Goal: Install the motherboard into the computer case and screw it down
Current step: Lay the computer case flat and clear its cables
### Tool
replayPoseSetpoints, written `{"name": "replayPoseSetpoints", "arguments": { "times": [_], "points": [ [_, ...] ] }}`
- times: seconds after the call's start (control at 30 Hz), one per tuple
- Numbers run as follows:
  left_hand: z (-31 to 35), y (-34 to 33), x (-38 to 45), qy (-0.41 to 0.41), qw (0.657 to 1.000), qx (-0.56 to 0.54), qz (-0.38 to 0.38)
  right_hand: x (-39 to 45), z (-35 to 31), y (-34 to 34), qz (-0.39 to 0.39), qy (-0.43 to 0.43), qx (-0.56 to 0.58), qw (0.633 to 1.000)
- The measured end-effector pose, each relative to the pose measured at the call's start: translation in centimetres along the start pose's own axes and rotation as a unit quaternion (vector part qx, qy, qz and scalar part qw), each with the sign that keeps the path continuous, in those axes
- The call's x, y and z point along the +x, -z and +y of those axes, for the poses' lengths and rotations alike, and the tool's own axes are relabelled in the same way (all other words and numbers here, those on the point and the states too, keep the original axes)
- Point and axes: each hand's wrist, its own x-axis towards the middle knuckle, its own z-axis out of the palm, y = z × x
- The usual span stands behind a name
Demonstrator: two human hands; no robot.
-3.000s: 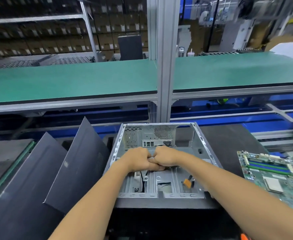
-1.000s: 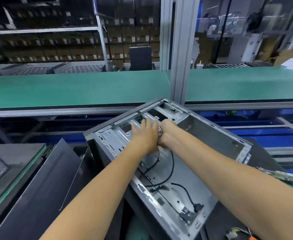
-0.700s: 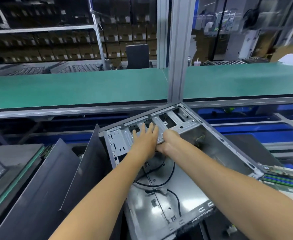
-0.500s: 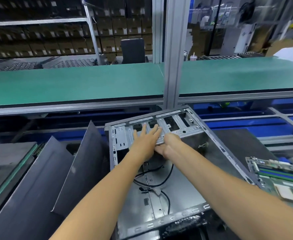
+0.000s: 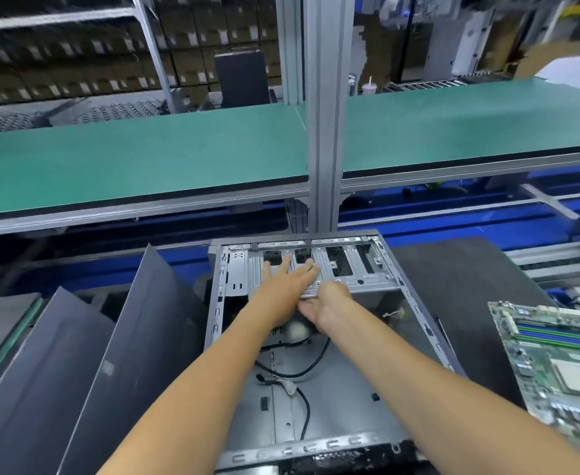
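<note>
Since half a second ago the computer case [image 5: 316, 371] has swung square to the person, open side up, drive-bay bracket [image 5: 333, 269] at 12 o'clock.

Head view: left hand [image 5: 286, 286] lies flat on the bracket, fingers straight and slightly spread. Right hand [image 5: 329, 305] curls under the bracket's near edge; its fingertips are hidden. Black cables [image 5: 295, 371] lie loose across the case floor. Motherboard [image 5: 559, 365] sits outside the case at 3 o'clock, not yet installed. Dark side panels [image 5: 110, 354] lean at 9 o'clock.

Risk, as judged: loose cables could get trapped beneath the board; sharp bracket edge might nick fingers.
</note>
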Motion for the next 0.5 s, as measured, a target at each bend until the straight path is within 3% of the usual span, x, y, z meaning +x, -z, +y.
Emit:
{"name": "replayPoseSetpoints", "arguments": {
  "times": [0.5],
  "points": [
    [0.6, 0.5, 2.7, -0.001, 1.000, 0.012, 0.006, 3.1, -1.8, -0.2, 0.016, -0.008, 0.010, 1.000]
  ]
}}
